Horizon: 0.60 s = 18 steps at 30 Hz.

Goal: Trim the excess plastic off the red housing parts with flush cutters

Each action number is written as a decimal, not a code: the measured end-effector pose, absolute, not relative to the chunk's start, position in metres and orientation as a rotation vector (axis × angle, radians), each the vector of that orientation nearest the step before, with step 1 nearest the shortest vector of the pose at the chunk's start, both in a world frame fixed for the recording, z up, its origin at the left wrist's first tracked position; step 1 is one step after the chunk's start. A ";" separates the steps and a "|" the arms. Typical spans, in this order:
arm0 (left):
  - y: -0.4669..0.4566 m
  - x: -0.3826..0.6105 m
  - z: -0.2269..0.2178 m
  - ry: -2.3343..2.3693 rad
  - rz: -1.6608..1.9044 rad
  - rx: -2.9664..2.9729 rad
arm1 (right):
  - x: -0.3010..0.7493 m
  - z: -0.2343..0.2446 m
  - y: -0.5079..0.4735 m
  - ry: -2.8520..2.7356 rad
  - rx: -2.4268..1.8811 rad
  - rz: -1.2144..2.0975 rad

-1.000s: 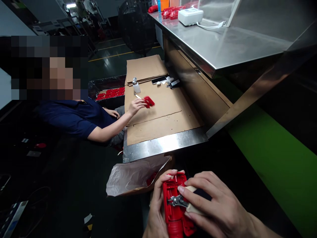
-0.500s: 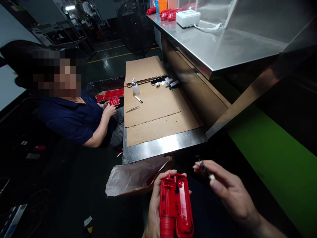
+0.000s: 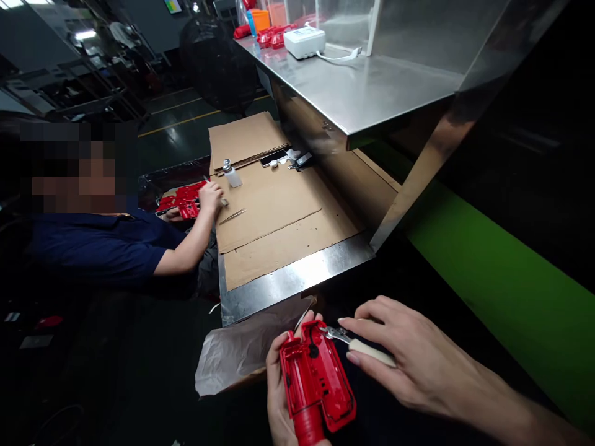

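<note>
In the head view, my left hand (image 3: 277, 378) grips a red plastic housing (image 3: 331, 384) from its left side and below. The open hollow side of the housing faces up, and dark pieces line its rim and inside. My right hand (image 3: 400, 353) holds small nippers (image 3: 372, 353) with a cream-coloured handle. Their metal tip reaches the upper rim of the housing; whether it touches is too small to tell. A paper-lined bag (image 3: 223, 362) stands just beyond my left hand.
A cardboard-covered bench (image 3: 274, 204) carries tweezers (image 3: 232, 215), a pump bottle (image 3: 231, 173) and a phone (image 3: 274, 158). At left, a co-worker (image 3: 181, 257) handles a red part. A metal shelf (image 3: 362, 87) overhangs at right, with a white box (image 3: 304, 42) on it.
My right hand has moved left, bringing the nippers to the housing's upper rim. The housing has tilted. The co-worker's hand has lifted a tool from the bench. The view has shifted right.
</note>
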<state>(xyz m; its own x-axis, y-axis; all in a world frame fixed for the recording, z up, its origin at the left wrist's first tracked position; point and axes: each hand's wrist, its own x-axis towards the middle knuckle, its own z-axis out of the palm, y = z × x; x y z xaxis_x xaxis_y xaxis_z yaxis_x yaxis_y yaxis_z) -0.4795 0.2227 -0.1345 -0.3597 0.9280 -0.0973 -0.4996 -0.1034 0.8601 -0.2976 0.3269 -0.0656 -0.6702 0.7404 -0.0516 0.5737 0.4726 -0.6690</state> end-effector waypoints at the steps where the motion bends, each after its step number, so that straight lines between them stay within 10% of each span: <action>1: 0.223 -0.479 -0.135 1.080 1.710 0.618 | -0.301 -0.064 0.327 -2.488 -1.148 1.004; 18: 0.227 -0.452 -0.119 1.325 1.831 0.883 | -0.316 -0.063 0.321 -2.473 -1.212 1.122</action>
<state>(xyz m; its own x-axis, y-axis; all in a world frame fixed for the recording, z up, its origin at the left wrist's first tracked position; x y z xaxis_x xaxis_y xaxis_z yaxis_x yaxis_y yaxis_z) -0.4516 0.2272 -0.1190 -0.5227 0.8436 0.1234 -0.1462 -0.2313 0.9618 -0.3160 0.3208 -0.0627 -0.6561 0.7361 -0.1664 0.6101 0.3875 -0.6911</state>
